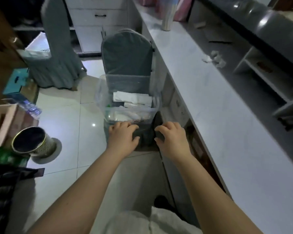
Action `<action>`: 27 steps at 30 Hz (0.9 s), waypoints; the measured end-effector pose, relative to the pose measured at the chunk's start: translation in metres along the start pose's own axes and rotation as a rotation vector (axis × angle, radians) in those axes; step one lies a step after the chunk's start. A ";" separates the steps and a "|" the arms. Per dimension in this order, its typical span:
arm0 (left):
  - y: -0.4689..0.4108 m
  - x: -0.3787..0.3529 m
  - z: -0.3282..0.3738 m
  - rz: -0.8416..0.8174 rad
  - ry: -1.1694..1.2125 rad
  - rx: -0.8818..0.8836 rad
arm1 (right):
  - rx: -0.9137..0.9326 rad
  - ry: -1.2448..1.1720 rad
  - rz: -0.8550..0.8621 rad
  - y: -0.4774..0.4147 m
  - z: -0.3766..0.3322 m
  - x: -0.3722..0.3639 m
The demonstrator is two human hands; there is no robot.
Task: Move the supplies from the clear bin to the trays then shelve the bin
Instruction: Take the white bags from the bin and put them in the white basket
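A clear plastic bin (101, 92) stands on the seat of a grey covered chair (127, 53) in the middle of the head view. White packets and folded paper supplies (132, 97) fill the bin. My left hand (123, 136) and my right hand (172, 137) hover side by side just in front of the bin's near wall, over the chair seat's front edge. Both hands have the fingers spread and curled downward, with nothing in them. Whether the fingertips touch the bin or seat is unclear. No trays are recognisable in view.
A long white counter (218, 105) runs along the right, with crumpled tissue (214, 59), a metallic cup (167, 22) and grey shelving (267, 76). A second covered chair (56, 48), a metal can (33, 142), boxes and a water bottle (30, 107) crowd the left on the tiled floor.
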State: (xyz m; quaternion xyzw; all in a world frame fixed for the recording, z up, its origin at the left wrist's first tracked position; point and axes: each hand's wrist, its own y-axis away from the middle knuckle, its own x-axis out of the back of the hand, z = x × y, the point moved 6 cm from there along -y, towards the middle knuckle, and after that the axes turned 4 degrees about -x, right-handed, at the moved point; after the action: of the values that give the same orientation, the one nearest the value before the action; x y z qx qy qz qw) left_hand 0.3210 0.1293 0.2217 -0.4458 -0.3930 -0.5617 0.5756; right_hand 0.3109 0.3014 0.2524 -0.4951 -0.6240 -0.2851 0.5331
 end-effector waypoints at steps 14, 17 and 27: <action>-0.214 -0.047 -0.131 -0.138 -0.070 0.250 | 0.099 -0.038 -0.341 -0.265 0.054 -0.141; -0.250 -0.081 -0.136 -0.287 -0.129 0.185 | 0.126 -0.017 -0.487 -0.304 0.061 -0.178; -0.345 -0.140 -0.211 -0.444 -0.041 0.207 | -0.017 -0.099 -0.633 -0.396 0.076 -0.263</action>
State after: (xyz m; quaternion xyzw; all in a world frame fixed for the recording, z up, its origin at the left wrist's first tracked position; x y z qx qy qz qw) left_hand -0.0414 -0.0205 0.0506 -0.2983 -0.5484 -0.6220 0.4727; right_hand -0.0984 0.1484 0.0504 -0.2939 -0.7698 -0.4177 0.3828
